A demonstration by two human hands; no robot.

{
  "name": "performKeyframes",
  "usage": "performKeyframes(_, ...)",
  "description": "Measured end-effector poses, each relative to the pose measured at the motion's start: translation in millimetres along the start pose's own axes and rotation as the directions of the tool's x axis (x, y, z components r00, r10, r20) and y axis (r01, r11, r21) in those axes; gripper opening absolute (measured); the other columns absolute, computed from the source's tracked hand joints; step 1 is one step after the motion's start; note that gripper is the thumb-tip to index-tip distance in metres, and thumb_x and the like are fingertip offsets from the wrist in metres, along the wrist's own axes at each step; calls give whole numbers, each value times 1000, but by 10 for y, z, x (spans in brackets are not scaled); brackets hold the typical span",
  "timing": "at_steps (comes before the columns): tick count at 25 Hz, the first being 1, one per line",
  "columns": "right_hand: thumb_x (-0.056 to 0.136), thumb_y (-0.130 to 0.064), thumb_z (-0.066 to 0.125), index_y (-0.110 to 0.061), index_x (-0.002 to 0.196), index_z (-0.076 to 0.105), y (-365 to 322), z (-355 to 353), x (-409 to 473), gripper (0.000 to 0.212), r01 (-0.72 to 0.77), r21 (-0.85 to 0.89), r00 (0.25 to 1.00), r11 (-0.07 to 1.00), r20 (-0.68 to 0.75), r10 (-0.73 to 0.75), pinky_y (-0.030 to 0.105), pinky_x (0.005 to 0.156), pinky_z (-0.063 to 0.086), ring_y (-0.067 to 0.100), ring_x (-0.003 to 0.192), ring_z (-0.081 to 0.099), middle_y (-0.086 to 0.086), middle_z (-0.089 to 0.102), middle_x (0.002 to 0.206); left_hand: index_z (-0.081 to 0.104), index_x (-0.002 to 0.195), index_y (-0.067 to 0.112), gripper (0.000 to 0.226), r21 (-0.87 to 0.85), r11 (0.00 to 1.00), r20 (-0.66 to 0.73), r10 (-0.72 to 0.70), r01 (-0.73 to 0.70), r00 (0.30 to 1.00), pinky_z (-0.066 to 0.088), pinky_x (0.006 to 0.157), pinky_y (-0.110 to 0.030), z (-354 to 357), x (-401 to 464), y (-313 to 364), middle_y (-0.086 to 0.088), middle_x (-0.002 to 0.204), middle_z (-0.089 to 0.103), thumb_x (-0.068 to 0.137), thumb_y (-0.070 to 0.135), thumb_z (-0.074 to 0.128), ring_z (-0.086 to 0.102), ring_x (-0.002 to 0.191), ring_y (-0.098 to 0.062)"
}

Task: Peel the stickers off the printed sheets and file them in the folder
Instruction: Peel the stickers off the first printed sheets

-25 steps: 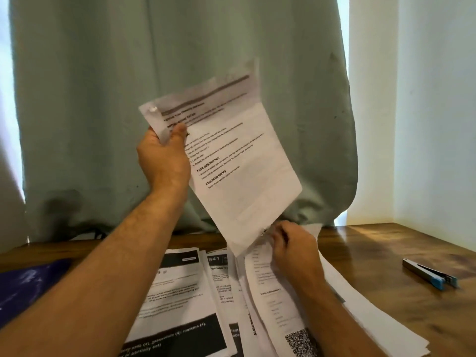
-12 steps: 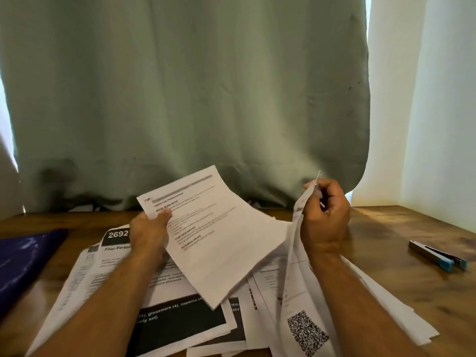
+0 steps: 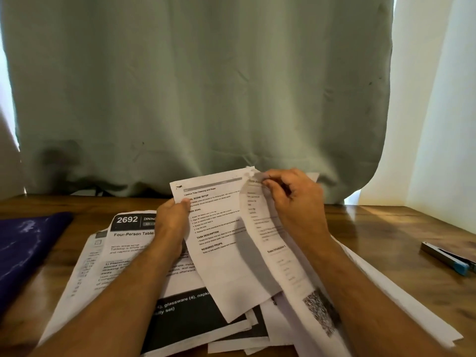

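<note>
Two hands are in view: the left hand [image 3: 173,217] at about 9 o'clock of centre and the right hand [image 3: 296,202] at 3 o'clock, each holding one printed sheet, so two held sheets [image 3: 219,243] [image 3: 260,222]. One loose pile of sheets [image 3: 123,256] lies at 6 o'clock, its number uncountable, with one dark blue folder [image 3: 28,243] at 9 o'clock and one stapler [image 3: 448,258] at 3 o'clock.

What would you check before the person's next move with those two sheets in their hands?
1. Left hand grips the "Lipstick Tube Cleaning" sheet by its left edge: ok.
2. Right hand pinches the top of the QR-code sheet: ok.
3. Both top corners meet, ready to work on: ok.
4. Sticker visible on either sheet: cannot tell.
5. Blue folder lies on the table's left, within view: ok.
6. Folder open to take sheets: cannot tell.
</note>
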State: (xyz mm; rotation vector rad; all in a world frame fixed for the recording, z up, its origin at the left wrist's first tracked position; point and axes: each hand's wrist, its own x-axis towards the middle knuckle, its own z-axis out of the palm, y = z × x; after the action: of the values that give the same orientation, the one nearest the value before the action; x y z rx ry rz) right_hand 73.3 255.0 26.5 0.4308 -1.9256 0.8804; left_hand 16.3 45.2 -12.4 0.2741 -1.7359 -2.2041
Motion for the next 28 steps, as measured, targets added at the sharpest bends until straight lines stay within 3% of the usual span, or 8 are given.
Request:
performKeyframes(4,98,-27,58,-20,114,73,-285,439,306,23,133,-201,979,970,182,-96,27,88,44,18,94,60,4,67,101,71,101,16,20,-58,997,100,48,-42,994,60,81,-52,42,-17,24,-9,89,76,103,17,51,73,84,-31)
performKeyframes(7,101,-35,53,-20,126,67,-322,710,121,32,127,-255,963,959,265,-57,30,96,46,20,101,60,5,66,111,74,88,14,26,-113,988,171,120,-102,978,55,88,-62,30,-5,27,-19,94,75,101,20,53,71,92,-43)
performKeyframes(12,101,-37,50,-19,131,64,-254,801,74,37,66,-242,974,968,228,-9,27,97,45,16,102,59,3,64,115,72,87,17,49,-116,979,217,191,-169,957,60,74,-41,46,-59,51,-10,79,76,105,47,38,74,73,-26)
performKeyframes(14,102,-36,50,-19,131,63,-227,804,90,37,43,-232,972,972,235,13,26,97,45,15,102,58,3,64,115,75,87,19,56,-90,971,291,238,-222,927,61,74,-39,28,-112,68,-9,83,77,95,62,40,75,78,-27)
performKeyframes(15,102,-36,49,-20,132,63,-201,803,90,36,29,-231,972,972,235,27,25,97,45,15,103,57,3,64,115,75,91,18,53,-88,963,326,268,-253,907,61,73,-39,27,-125,74,-10,87,78,90,62,47,75,81,-26)
performKeyframes(17,102,-35,50,-21,132,62,-152,794,84,36,-4,-231,979,973,199,52,23,97,43,13,104,57,2,64,118,71,101,10,29,-104,950,358,311,-294,880,60,63,-32,29,-128,69,-9,87,77,91,37,63,74,77,-22)
performKeyframes(20,102,-35,51,-20,134,61,-118,790,70,37,-51,-202,985,978,154,83,26,101,44,15,110,58,2,64,125,70,99,11,8,-49,948,309,314,-315,898,60,61,-35,58,-98,20,-11,86,76,92,9,67,74,78,-28)
performKeyframes(28,103,-31,46,-25,146,46,-42,695,97,43,-63,-150,990,987,118,81,29,100,46,13,115,54,-2,46,142,73,97,17,21,-32,926,322,367,-377,873,59,84,-54,99,-1,-77,-12,89,77,101,26,54,74,83,-31)
